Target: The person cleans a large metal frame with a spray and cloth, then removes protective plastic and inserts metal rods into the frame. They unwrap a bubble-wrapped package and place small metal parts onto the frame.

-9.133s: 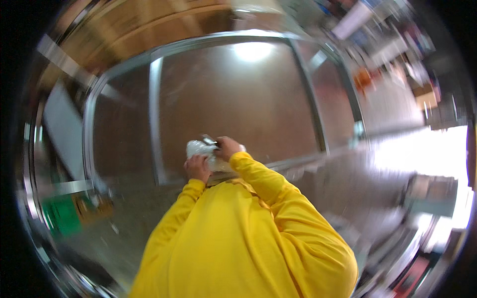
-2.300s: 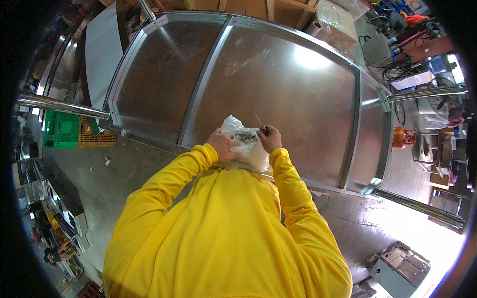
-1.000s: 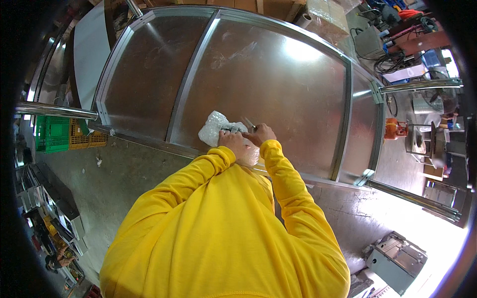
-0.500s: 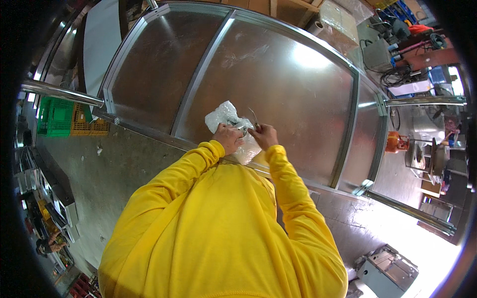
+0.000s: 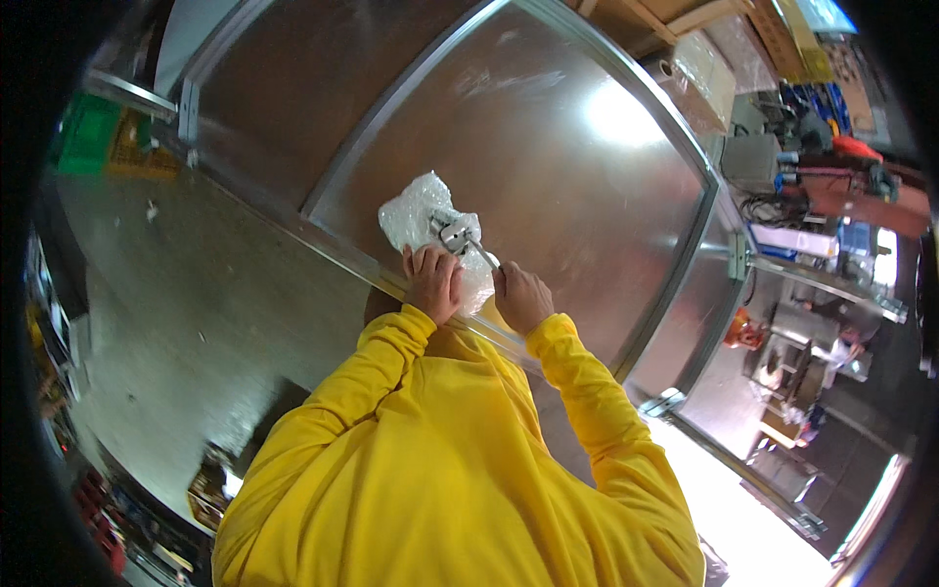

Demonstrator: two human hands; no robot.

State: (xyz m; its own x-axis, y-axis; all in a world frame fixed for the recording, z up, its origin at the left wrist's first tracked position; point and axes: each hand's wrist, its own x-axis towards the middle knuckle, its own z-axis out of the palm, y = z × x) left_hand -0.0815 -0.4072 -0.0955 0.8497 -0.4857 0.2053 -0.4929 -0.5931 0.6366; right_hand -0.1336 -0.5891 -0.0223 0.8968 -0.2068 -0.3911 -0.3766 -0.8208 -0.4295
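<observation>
Sleeves: two yellow sleeves [image 5: 460,460] fill the near view, arms raised toward a big metal panel
Left hand: the left hand [image 5: 433,284] is curled, knuckles up, fingers pressing down on a small metal fitting and the wrap beneath it
Right hand: the right hand [image 5: 522,295] is closed in a fist around the handle of a thin tool [image 5: 482,254] that slants up and left to the fitting
Fitting: a small grey metal fitting [image 5: 453,235] lies on the wrap, just past the left fingertips, with the tool's tip touching it
Wrap: a crumpled clear plastic wrap [image 5: 421,210] rests on the panel, close to its framed lower edge
Panel: a wide brown sheet-metal panel [image 5: 548,166] with pale frame bars, a bright glare near its far side
Step in hand: looks like the fitting is being worked with the tool while the left hand steadies it; whether tightening or loosening cannot be told
Next move: likely calls for a firm left-hand hold so the fitting does not slide on the slick wrap as the tool turns
Far: a green crate [image 5: 86,147] at far left, cluttered benches at far right
</observation>
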